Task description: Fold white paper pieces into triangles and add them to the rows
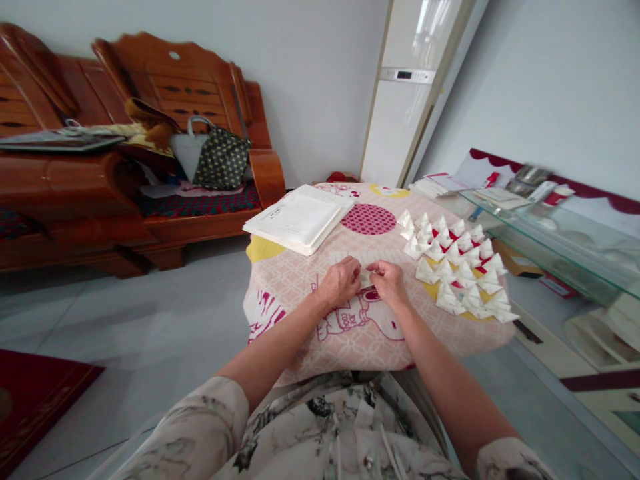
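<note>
My left hand (pixel 341 283) and my right hand (pixel 390 283) meet over the near middle of the table, fingers closed in a pinch. Between them they grip a small piece of folded white paper (pixel 366 277), partly covered by my fingers. Just beyond my fingertips lies a pale strip (pixel 375 255), perhaps more paper; its detail is too faint to make out. Several folded white paper boats (pixel 453 253) with pointed tips stand in rows to the right of my right hand. A stack of white paper sheets (pixel 300 217), with print on the top one, lies beyond my left hand.
A patterned pink cloth (pixel 295 333) covers the table. On the right stands a glass-topped cabinet (pixel 560 247) with papers (pixel 443 185) and a metal bowl (pixel 533 177). A wooden sofa (pixel 185 87) holding bags (pixel 223 159) is at the left, a tall white appliance (pixel 400 113) behind.
</note>
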### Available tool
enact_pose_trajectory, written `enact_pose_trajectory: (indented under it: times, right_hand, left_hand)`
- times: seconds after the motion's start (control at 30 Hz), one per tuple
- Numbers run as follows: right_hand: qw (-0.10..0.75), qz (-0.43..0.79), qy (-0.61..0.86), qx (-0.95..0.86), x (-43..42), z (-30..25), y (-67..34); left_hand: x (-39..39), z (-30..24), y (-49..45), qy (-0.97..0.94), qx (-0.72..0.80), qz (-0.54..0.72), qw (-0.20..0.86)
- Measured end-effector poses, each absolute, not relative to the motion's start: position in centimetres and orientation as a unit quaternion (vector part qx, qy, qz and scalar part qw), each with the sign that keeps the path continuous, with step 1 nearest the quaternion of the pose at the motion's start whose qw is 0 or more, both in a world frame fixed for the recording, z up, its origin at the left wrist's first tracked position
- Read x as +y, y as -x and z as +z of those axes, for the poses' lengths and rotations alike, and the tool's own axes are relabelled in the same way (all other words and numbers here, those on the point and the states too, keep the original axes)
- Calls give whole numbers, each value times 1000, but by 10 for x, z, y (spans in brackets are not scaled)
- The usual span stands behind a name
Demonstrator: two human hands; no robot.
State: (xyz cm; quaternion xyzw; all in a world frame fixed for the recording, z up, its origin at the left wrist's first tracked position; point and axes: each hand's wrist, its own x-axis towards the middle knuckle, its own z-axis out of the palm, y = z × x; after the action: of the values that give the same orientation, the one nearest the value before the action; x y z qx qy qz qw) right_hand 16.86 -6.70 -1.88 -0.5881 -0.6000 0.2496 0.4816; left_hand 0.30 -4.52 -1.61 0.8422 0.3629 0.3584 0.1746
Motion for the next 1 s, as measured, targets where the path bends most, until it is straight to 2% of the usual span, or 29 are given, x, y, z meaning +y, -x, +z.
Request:
enact_pose_trajectory:
  times: [0.13, 0.27, 0.5, 0.73, 1.0]
  right_hand:
    - [482, 288, 587, -583, -67, -20, -171]
    - [493, 304, 578, -574, -72, -14, -170]
    - [506, 227, 583, -593, -74, -12, -173]
    - [461, 133, 516, -709, -72, -18, -173]
    - [443, 121, 504, -732, -71, -17, -175]
  left_hand:
    - [-43, -14, 1, -834, 370, 357, 199]
    - [-38, -9, 11, -792, 373, 394, 279]
    - [-25, -14, 20, -676, 419, 508, 331]
    - [-24, -19, 19, -656, 446, 503, 344]
    - [-25, -19, 24, -669, 444, 487, 345]
